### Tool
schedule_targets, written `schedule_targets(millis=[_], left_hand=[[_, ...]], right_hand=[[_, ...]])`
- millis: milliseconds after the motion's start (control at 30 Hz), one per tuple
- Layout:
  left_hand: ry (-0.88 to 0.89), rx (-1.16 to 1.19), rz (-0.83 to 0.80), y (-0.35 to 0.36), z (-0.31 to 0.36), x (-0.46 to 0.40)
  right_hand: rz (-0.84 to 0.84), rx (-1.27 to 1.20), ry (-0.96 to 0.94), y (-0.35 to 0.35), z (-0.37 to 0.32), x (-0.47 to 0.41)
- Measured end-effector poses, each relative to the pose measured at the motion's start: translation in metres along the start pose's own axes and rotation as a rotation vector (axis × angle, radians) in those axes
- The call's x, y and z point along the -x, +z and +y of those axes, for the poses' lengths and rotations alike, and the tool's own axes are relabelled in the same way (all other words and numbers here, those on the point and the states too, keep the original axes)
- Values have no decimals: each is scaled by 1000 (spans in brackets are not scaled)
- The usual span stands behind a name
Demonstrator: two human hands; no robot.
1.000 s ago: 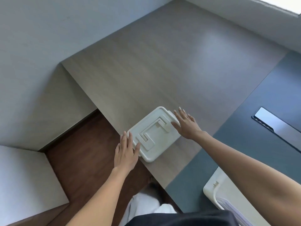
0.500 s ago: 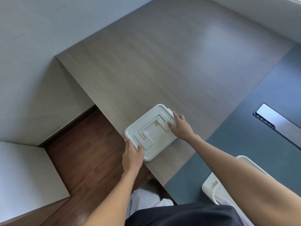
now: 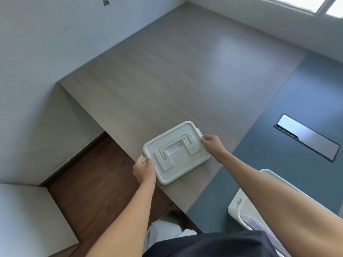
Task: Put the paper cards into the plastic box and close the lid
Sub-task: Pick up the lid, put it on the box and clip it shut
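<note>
A white plastic lid (image 3: 176,152) with a flat fold-down handle lies on the wooden table near its front edge. My left hand (image 3: 143,168) grips the lid's near left short edge. My right hand (image 3: 212,146) pinches the latch tab on its far right short edge. At the lower right stands the open white plastic box (image 3: 239,207), partly hidden behind my right forearm. Paper cards (image 3: 258,224) stand on edge inside it.
The wooden table (image 3: 167,80) runs into the far corner against white walls. A grey-blue panel (image 3: 289,138) with a metal cable flap (image 3: 307,137) lies to the right. Dark wood floor (image 3: 96,184) shows below the table's front edge, and a white cabinet top (image 3: 27,219) sits at the lower left.
Both hands went from lying open at the lid's ends to curling shut on its two short edges. The camera view has shifted slightly, showing more of the box.
</note>
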State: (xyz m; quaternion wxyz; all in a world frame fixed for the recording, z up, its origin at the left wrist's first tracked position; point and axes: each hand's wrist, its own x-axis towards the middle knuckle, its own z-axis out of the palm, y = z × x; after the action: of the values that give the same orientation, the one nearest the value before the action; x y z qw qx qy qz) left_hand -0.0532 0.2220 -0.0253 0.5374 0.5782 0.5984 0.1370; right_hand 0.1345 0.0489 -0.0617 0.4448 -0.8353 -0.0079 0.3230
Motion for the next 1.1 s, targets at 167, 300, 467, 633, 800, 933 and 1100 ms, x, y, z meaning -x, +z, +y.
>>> schedule_targets(millis=[167, 300, 467, 633, 800, 933, 1100], left_hand=[[-63, 126, -71, 15, 31, 9], [17, 149, -142, 30, 58, 17], [168, 167, -242, 60, 101, 25], [270, 157, -369, 92, 137, 49], [305, 196, -498, 116, 148, 91], [308, 192, -611, 132, 147, 122], [306, 137, -695, 145, 133, 151]], right_hand=[[52, -102, 27, -40, -11, 21], [191, -97, 26, -77, -9, 32], [386, -191, 18, -127, -11, 53], [550, -298, 15, -177, -4, 92], [598, -456, 33, -217, 23, 136], [632, -556, 58, -240, 53, 166], [612, -634, 78, -258, 87, 211]])
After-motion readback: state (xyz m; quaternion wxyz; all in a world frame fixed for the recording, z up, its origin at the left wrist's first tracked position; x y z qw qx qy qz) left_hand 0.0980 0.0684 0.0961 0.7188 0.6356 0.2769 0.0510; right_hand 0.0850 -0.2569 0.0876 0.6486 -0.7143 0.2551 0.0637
